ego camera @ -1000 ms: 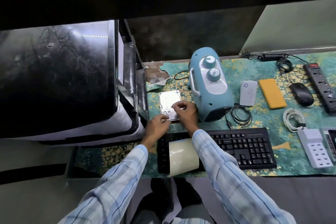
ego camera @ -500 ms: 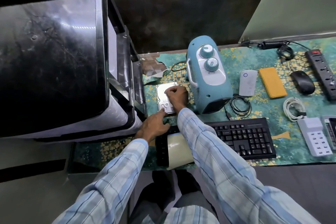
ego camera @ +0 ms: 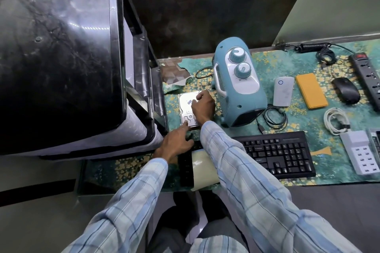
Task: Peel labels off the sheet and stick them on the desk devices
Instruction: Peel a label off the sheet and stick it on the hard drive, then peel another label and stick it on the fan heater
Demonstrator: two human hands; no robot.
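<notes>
Brace hard drive with flat left hand and smooth label down with curled right hand, possibly pinching it.

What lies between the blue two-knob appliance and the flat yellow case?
A white device with a blue ring, flat on the mat, seen in the head view.

Label sheet half-hidden (under sleeve)
</notes>
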